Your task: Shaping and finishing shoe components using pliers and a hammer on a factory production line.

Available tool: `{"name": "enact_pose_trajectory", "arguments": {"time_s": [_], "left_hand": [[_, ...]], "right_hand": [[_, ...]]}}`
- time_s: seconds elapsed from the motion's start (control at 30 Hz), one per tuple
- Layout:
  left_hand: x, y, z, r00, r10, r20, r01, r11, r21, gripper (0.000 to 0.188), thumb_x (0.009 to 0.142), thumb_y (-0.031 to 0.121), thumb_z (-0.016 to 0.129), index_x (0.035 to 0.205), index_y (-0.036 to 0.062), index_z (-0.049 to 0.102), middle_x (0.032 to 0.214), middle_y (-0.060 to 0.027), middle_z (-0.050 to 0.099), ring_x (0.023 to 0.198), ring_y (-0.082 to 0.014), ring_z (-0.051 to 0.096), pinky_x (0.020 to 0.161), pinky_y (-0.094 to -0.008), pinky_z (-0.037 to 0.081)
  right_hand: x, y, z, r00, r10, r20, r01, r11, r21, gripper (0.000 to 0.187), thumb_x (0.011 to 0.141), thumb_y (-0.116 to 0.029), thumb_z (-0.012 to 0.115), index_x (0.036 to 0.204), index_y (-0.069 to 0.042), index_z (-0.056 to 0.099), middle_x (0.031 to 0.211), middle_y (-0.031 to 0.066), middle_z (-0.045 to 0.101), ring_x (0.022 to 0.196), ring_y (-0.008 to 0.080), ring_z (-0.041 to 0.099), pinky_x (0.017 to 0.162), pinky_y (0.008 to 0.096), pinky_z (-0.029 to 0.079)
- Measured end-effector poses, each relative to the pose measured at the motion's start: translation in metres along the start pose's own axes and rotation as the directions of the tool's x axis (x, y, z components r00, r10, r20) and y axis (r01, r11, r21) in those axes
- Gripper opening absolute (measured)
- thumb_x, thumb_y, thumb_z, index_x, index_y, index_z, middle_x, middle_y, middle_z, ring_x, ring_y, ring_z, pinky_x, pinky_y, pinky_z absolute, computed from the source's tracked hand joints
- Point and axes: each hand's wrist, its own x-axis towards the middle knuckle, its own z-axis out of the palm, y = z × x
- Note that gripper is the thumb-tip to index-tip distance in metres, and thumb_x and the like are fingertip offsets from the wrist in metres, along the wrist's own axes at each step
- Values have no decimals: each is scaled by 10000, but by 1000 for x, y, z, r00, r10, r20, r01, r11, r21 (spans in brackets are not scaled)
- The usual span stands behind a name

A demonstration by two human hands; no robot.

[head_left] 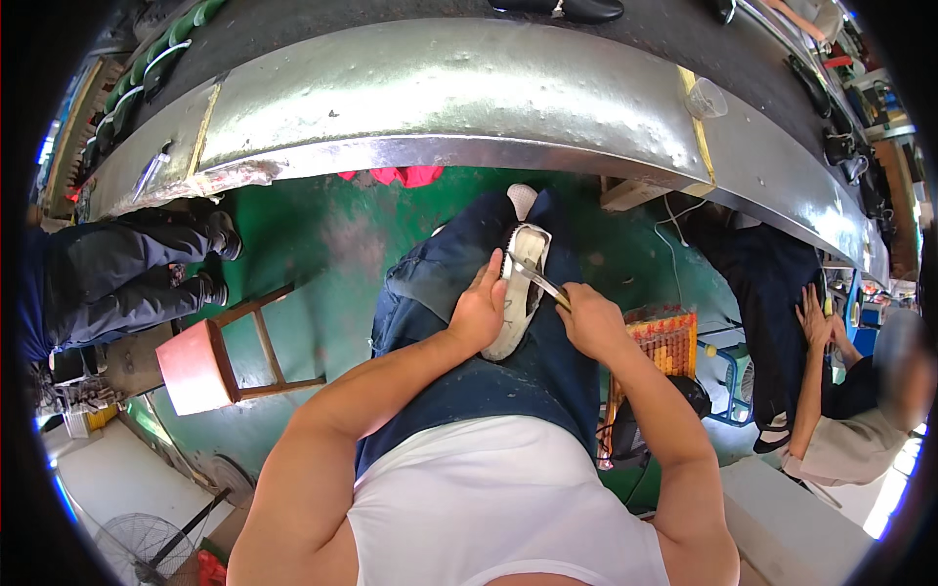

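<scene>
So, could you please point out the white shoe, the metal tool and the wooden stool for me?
white shoe (512, 322): head view, on its lower side wall.
metal tool (535, 276): head view, on its shiny shaft.
wooden stool (195, 366): head view, on its red seat.

Green floor (322, 244), long curved metal workbench (440, 98), 1 wooden stool (210, 361), bright daylight.
</scene>
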Motion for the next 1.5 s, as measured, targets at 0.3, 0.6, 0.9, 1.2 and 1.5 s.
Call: {"name": "enact_pose_trajectory", "arguments": {"time_s": [0.3,0.6,0.9,1.2,1.5], "left_hand": [[7,-9,-12,966,-8,259,-41,982,182,575,1023,264,446,1553,146,257,1344,-470,401,1056,-542,596,885,-510,535],[17,23,-32,862,-126,492,0,969,248,599,1012,265,480,1546,100,264,1256,-388,539,1245,-554,463,959,-529,482],[-21,12,-35,889,-357,285,384,922,-44,679,982,309,530,1498,-68,299,1371,-348,507,1286,-429,519,1091,-367,383],[-18,22,-37,842,-353,408,405,913,-45,878,845,277,717,1531,-18,256,1301,-330,569,1196,-410,595,1047,-377,433],[54,87,-120,963,61,261,-71,997,29,797,711,83,813,1383,53,388,1210,-257,647,1029,-287,683,924,-358,524]], "right_hand": [[31,14,-57,876,93,473,-262,916,305,313,932,-301,621,888,8,610,864,248,664,860,434,649,757,472,508],[45,3,-13,995,-71,68,60,986,156,458,1023,-399,449,967,26,611,887,278,664,862,470,636,783,539,491],[19,-6,-21,986,-4,167,-33,975,220,416,1028,-372,445,957,9,597,842,260,657,850,473,625,756,518,485],[-10,5,5,968,8,249,-94,936,338,461,1031,-409,432,935,1,618,837,203,678,814,398,662,740,469,507],[-26,44,23,974,217,-65,-54,499,865,435,1047,-395,455,1046,11,610,840,69,651,717,143,634,646,291,494]]}}
